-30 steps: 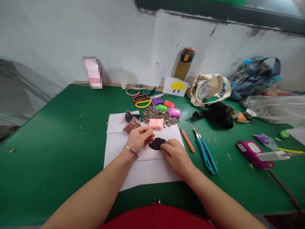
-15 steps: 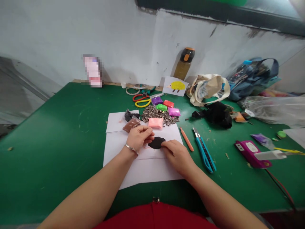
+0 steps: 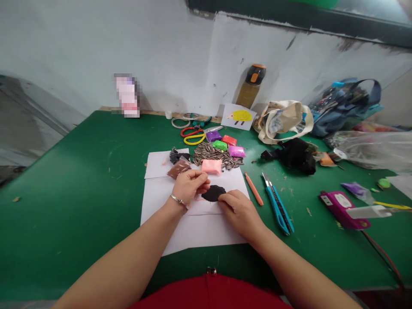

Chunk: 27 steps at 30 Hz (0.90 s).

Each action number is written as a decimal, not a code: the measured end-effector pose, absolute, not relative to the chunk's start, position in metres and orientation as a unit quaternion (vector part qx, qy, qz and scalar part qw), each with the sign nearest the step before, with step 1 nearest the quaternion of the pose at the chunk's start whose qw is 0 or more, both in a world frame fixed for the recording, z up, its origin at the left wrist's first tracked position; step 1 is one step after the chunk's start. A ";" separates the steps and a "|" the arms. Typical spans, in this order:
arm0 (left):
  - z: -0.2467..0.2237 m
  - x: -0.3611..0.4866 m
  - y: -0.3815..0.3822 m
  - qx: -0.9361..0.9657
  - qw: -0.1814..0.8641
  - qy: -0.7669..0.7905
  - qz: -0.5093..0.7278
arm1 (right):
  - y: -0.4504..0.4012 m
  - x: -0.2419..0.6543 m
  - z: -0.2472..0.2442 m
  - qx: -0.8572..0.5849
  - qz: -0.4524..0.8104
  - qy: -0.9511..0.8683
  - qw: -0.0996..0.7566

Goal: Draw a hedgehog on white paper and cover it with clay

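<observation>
A flat black oval of modelling clay (image 3: 213, 193) lies over reddish drawn lines on the white paper (image 3: 193, 229). My right hand (image 3: 240, 210) has its thumb and fingers closed at the oval's right edge. Just left of the clay, my left hand (image 3: 189, 186) is held in a pinch; whatever its fingertips hold, if anything, is too small to see. Beyond my hands sit a pack of pink clay (image 3: 211, 167), a bag of brown clay (image 3: 178, 168) and a heap of small metallic-looking pieces (image 3: 204, 153).
An orange pen (image 3: 254, 189) and a blue utility knife (image 3: 277, 204) lie on the right. Red-and-yellow scissors (image 3: 196, 134), a hedgehog drawing (image 3: 238, 116) and a bottle (image 3: 251, 86) stand farther back. Beyond the knife is a magenta box-shaped device (image 3: 341, 208) with a cable.
The whole view has shifted slightly, so everything sits a little farther right. Both hands keep nearly the same pose around the black clay.
</observation>
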<state>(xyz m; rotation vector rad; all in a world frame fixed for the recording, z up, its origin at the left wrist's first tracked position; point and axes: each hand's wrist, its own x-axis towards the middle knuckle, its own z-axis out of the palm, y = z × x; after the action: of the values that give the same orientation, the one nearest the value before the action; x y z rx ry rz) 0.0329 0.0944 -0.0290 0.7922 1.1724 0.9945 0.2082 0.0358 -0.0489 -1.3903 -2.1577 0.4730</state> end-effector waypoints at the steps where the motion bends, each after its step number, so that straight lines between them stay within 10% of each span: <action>1: -0.029 0.033 0.094 0.348 0.649 0.516 0.438 | 0.036 0.208 -0.050 -0.512 0.172 -0.800 0.262; 27: -0.032 0.033 0.095 0.351 0.648 0.514 0.439 | 0.028 0.210 -0.051 -0.461 0.069 -0.849 0.248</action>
<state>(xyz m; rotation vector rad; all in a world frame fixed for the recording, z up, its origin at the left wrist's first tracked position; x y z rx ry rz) 0.0335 0.0952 -0.0318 0.7976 1.1676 0.9983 0.2100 0.0278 -0.0511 -1.2570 -2.3148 0.1891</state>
